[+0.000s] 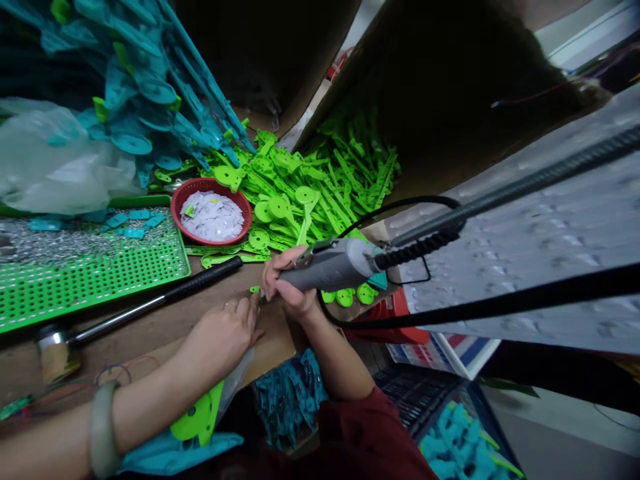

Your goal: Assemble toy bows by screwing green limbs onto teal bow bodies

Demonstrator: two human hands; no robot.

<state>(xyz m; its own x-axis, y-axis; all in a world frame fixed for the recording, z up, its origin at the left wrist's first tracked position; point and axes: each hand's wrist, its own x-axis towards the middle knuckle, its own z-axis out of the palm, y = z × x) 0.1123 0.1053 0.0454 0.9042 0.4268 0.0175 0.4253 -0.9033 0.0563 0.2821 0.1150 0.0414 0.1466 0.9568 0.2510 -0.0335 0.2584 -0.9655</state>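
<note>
My right hand [290, 280] is wrapped round a grey electric screwdriver [330, 263], which slants from a spring and a coiled cable at the right. The tip of the tool is hidden among my fingers. Just below it, my left hand [230, 330] is closed with the fingertips pressed together; what they hold is hidden. A small bright green piece [255, 289] shows beside these fingertips. Under my left forearm, a teal plastic part [175, 455] and a green part with a round disc [193, 420] lie near my lap.
A hammer [150, 307] lies left of my hands, by a green perforated tray [100, 287] of small metal pieces. A red basket [175, 223] holds white pieces. Green plastic parts [310, 193] are heaped behind; teal parts [145, 87] are piled left. A black cable [500, 303] crosses the right side.
</note>
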